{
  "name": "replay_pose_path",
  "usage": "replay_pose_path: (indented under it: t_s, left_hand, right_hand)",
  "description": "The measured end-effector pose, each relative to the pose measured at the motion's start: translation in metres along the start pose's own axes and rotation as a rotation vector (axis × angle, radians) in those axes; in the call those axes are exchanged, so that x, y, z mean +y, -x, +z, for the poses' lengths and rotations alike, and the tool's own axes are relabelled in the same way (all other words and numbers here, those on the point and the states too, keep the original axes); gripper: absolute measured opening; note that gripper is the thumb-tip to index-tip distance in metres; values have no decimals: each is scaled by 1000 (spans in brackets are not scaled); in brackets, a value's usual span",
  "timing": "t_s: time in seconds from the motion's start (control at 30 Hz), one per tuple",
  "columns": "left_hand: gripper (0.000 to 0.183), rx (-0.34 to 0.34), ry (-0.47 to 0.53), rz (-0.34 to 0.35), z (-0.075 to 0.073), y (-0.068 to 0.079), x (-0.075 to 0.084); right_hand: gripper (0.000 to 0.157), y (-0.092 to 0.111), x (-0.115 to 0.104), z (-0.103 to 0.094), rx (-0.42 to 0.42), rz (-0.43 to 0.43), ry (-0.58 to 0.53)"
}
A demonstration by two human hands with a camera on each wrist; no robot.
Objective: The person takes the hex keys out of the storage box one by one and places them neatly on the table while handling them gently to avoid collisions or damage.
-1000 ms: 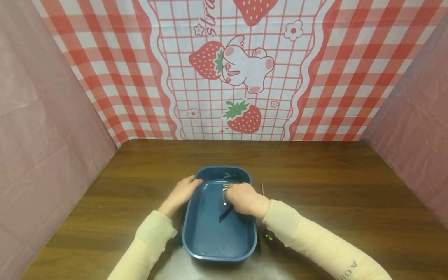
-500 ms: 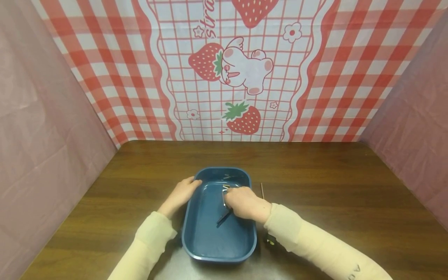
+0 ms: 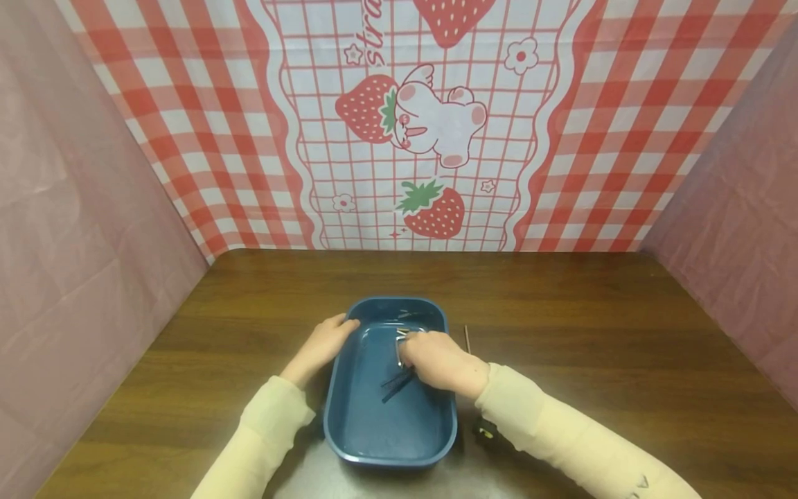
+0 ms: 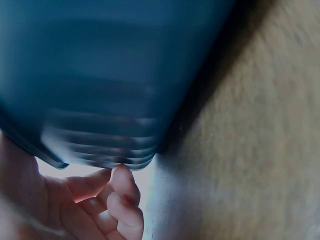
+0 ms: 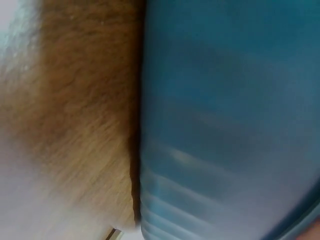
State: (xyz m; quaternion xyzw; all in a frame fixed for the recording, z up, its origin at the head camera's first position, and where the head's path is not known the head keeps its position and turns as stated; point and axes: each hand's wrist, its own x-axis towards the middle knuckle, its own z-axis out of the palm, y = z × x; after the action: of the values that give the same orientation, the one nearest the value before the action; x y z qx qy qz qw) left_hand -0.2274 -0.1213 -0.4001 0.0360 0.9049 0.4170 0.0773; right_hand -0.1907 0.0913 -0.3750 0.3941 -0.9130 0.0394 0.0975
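Observation:
A deep blue tray (image 3: pixel 386 423) with rounded corners stands on the table. My left hand (image 3: pixel 325 343) grips its left side, thumb over the rim; in the left wrist view the fingers (image 4: pixel 125 200) curl against the ribbed outside of the tray. My right hand (image 3: pixel 436 357) reaches inside with curled fingers, near the right wall. Thin black strips (image 3: pixel 394 389) stick out from under it, spread apart and slightly blurred. Beside its fingers is a slim silver piece (image 3: pixel 400 353) with pale tips. The palm hides the rest of these things and the right fingertips.
A thin brown stick (image 3: pixel 467 338) lies on the wooden table (image 3: pixel 561 326), just right of the tray. Behind the table hangs a red and white strawberry cloth (image 3: pixel 430 208), with pink cloth at both sides. The right wrist view shows mostly the tray's outer wall (image 5: pixel 215 125).
The black strips have swung out toward the lower left and now fan apart under my right hand. That hand has shifted slightly. My left hand and the tray stay in place.

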Motion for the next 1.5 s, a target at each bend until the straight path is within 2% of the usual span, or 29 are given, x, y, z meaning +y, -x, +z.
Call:
replay_pose_path:
  t_s: [0.23,0.47,0.83,1.17,1.5]
  left_hand:
    - [48,6,-1,-4,0,0,0]
    - [47,5,-2,-3,0,1,-1]
    - [45,-5,29,-24,0,2,-2]
    - [48,-3,9,-1,0,1,-1]
    - [49,-13,22,-2,0,1,-1]
  right_hand:
    - [20,1,0,-3,21,10,-42]
    - [19,1,3,-6,30,79,-107]
    - [13,3,12,-17,112,185,-283]
    - [13,6,22,-25,221,286,-472]
    - [11,15,31,-31,250,425,-627]
